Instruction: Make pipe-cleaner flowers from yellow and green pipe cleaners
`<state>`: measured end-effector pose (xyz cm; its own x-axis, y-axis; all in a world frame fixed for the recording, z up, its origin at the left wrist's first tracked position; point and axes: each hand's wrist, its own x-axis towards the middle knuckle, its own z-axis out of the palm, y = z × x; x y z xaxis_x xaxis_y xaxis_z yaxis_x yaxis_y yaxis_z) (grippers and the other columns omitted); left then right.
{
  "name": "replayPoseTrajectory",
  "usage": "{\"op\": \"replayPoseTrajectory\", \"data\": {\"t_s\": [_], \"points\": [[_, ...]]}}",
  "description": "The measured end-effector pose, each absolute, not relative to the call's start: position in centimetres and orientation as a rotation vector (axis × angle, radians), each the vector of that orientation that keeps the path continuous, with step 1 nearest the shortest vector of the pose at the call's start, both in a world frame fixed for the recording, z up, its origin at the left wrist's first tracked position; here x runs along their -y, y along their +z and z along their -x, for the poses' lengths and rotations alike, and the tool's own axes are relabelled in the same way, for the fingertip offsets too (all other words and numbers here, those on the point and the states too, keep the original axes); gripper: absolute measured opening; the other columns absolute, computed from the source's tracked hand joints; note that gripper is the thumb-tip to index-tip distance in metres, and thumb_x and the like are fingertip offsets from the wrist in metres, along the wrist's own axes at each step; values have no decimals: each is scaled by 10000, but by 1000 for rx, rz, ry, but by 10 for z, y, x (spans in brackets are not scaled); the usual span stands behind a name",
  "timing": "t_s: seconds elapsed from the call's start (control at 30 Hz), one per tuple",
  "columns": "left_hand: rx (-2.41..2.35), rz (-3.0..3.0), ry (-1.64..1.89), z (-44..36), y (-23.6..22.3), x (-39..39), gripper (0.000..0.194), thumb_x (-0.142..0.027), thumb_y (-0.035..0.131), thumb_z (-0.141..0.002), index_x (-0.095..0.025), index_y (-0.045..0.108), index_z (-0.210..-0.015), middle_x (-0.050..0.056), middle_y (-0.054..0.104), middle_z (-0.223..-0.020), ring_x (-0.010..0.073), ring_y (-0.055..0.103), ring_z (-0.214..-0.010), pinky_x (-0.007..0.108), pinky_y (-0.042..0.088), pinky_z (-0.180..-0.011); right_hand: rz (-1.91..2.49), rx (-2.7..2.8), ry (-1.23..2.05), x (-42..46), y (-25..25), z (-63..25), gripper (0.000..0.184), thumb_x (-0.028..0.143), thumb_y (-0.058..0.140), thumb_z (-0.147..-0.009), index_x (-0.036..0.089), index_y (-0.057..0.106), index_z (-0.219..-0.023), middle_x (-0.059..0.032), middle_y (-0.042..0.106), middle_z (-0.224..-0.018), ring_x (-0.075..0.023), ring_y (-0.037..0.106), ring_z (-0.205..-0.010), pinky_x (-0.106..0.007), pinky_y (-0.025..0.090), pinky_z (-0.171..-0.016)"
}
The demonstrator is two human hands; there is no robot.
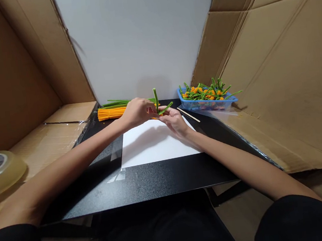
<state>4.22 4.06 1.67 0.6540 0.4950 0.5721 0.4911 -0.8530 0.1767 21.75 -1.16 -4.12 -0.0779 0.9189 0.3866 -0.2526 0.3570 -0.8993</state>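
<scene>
Between my two hands is a green pipe cleaner [156,97], bent so that one end points up and the other slants to the right. My left hand [138,111] has its fingers closed round the bent part, palm side turned away from me. Thumb and fingers of my right hand [175,121] pinch it from the other side, near the bend. A little orange shows below the fingertips; I cannot tell whether it belongs to the held piece. Both hands are above a white sheet of paper [155,144] taped to the black table [156,179].
Behind my left hand lie a bundle of orange pipe cleaners [110,113] and green pipe cleaners [117,101]. At the back right, a blue basket [203,104] holds several green-and-orange pieces. A thin wooden stick [189,115] lies beside it. A tape roll [3,173] sits left; cardboard walls [289,61] flank the table.
</scene>
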Motion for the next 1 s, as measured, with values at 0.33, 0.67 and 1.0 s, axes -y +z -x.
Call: {"op": "replayPoseTrajectory", "data": {"t_s": [0.33,0.67,1.0], "points": [[-852,-2537,913,-43,21,-36,206,-385,839,-723,-190,809,-782,45,760,-739,158,645,-668,249,395,-619,742,1207,1083,12,-46,-214,327,439,839,-717,229,714,-934,-37,781,-1045,-233,716,-1069,-442,514,-1078],[-986,-1847,847,-51,15,-28,181,-301,824,-677,-130,769,-694,57,700,-669,119,558,-596,253,368,-550,767,1351,705,9,-47,-217,251,446,754,-820,214,696,-898,-98,756,-1165,-253,699,-1132,-453,514,-1083],[-841,-1694,663,-52,4,-42,123,-300,708,-762,-182,734,-738,70,642,-680,136,521,-576,318,403,-565,841,1340,664,14,-42,-220,249,435,798,-793,231,708,-904,-82,772,-1080,-245,718,-1084,-427,545,-1036]]}}
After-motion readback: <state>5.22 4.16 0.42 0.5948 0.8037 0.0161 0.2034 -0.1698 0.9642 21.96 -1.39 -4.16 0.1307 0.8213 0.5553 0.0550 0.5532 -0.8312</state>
